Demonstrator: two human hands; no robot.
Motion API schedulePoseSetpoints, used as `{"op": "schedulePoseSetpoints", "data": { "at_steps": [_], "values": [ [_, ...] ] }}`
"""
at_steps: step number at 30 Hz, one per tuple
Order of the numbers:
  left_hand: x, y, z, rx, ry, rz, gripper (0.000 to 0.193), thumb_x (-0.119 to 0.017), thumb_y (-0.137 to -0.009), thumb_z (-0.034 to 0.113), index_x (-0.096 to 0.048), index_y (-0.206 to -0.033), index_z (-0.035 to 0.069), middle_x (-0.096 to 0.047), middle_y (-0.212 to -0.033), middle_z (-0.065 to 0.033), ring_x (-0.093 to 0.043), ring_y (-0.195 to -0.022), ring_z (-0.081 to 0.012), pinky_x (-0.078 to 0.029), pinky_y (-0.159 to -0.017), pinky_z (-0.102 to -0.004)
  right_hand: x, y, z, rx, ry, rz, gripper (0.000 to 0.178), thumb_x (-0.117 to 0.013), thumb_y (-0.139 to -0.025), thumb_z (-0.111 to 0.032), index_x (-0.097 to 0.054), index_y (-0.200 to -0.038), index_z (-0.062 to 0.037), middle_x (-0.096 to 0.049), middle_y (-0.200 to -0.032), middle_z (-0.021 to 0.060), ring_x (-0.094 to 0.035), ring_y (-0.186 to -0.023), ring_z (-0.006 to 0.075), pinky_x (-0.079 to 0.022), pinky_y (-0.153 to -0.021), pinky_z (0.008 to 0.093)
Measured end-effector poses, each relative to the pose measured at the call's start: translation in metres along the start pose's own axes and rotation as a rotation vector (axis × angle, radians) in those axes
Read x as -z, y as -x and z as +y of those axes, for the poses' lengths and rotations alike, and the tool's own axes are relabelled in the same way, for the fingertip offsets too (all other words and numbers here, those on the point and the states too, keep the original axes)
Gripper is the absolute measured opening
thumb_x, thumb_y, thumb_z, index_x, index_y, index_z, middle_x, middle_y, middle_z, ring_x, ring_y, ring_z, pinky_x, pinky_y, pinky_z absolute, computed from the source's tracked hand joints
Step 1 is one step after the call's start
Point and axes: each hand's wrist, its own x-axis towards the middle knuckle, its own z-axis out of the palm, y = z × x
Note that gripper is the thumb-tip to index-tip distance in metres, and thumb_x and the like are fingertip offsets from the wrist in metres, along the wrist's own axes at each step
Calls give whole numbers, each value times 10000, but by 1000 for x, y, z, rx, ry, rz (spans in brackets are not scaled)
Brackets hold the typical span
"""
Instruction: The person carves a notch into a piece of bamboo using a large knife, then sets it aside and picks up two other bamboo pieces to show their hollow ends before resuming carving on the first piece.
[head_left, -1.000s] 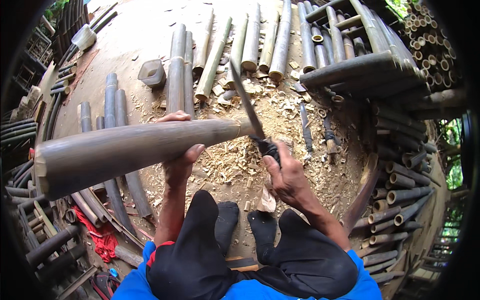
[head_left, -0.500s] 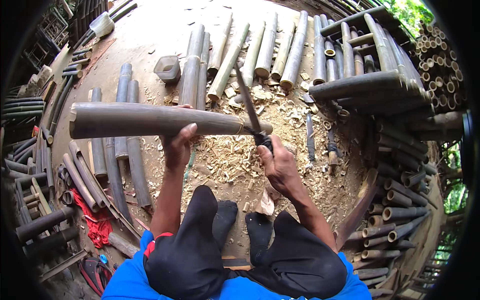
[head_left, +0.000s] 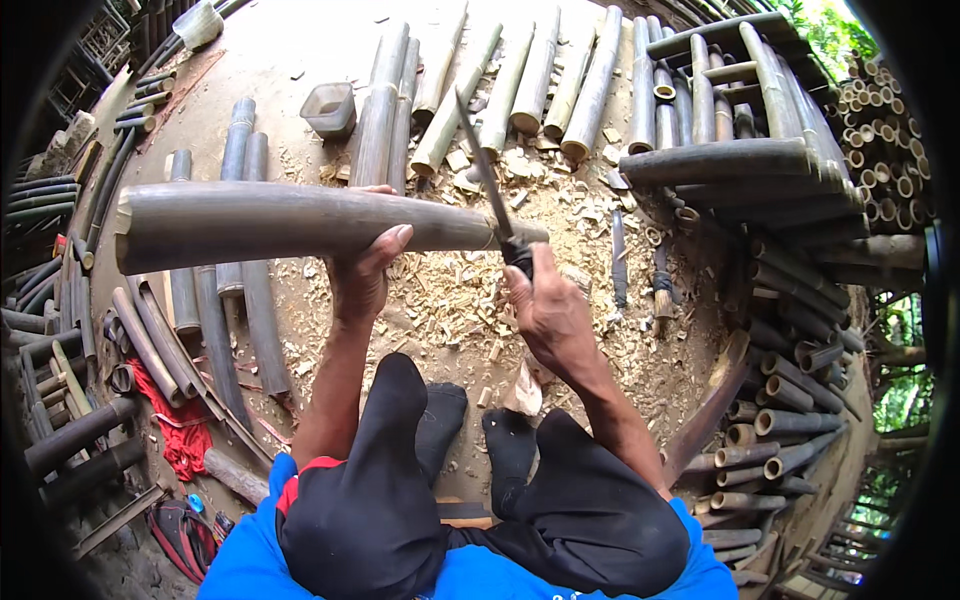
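Observation:
A thick dark bamboo tube [head_left: 240,222] lies crosswise in front of me, its wide end at the left and its narrower end at the right. My left hand [head_left: 362,262] is wrapped round it from below near the middle, thumb on the near side. In my right hand [head_left: 552,310] is the dark-wrapped handle of a long-bladed knife [head_left: 485,172]. The blade points up and away, crossing the tube close to its right end by a node. Whether the edge touches the bamboo I cannot tell.
Pale wood chips [head_left: 450,310] cover the ground below. Another knife [head_left: 619,262] lies at the right. Cut bamboo tubes [head_left: 540,70] stand in a row beyond, near a plastic container [head_left: 330,108]. A bamboo frame [head_left: 720,160] is at far right; a red cloth [head_left: 180,430] lies at left.
The tube's wide left end has come slightly leftward and looks larger. My right hand and the knife have shifted a little up and left. Both grips stay the same.

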Motion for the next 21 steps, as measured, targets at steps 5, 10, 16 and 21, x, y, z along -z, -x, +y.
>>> {"op": "schedulePoseSetpoints", "data": {
  "at_steps": [5, 10, 16, 21],
  "values": [
    [-29, 3, -1, -49, -144, -35, 524, -769, -754, 12, -600, -1250, 5, -634, -1225, -109, -611, -1095, -186, -478, -1016, -342, -4, 10, 25, 234, -59, 258, 373, -523, -1094, -243, -437, -1295, 59, -680, -857, 327, -711, -655, 461, -559, -514, 521],
    [-27, 14, -6, -4, -70, -29, 504, -776, -763, 10, -609, -1239, -7, -634, -1215, -108, -616, -1081, -191, -495, -992, -345, -7, 0, 35, -168, 101, -82, 354, -447, -1118, -347, -446, -1189, -1, -650, -729, 299, -677, -644, 461, -516, -562, 572],
    [-32, 6, 2, -85, -199, -5, 473, -815, -757, -8, -642, -1197, -14, -655, -1224, -118, -637, -1071, -189, -518, -984, -354, 14, 8, -6, 239, -35, 246, 320, -506, -1103, -258, -440, -1252, 18, -654, -749, 265, -688, -630, 441, -533, -540, 525],
    [-62, 9, 1, -137, -144, -26, 508, -831, -765, 29, -635, -1232, -16, -662, -1200, -120, -652, -1040, -192, -543, -949, -341, 10, 7, 53, -165, 176, -52, 308, -511, -1100, -279, -431, -1139, 16, -672, -708, 271, -703, -614, 448, -566, -534, 528]
  ]
}}
